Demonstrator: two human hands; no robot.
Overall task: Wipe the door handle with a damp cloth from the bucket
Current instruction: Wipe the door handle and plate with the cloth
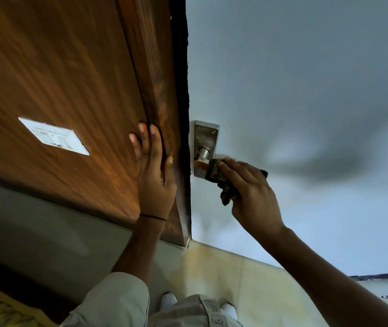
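Dark cloth point(219, 175) in your right hand point(254, 197) wraps the door handle point(202, 162) on the pale door point(306, 90).

Nearest, your light sleeve point(122, 300) and white shoes point(168, 300) stand on the cream floor point(254, 286). Your right hand is clenched round the cloth, pressing it on the lever beneath the metal backplate point(206, 135) at the door's left edge. Your left hand point(154, 171), fingers released and flat, rests against the wooden frame point(155, 79); farther left, a white switch plate point(53, 136) sits on the wood panel point(46, 67).
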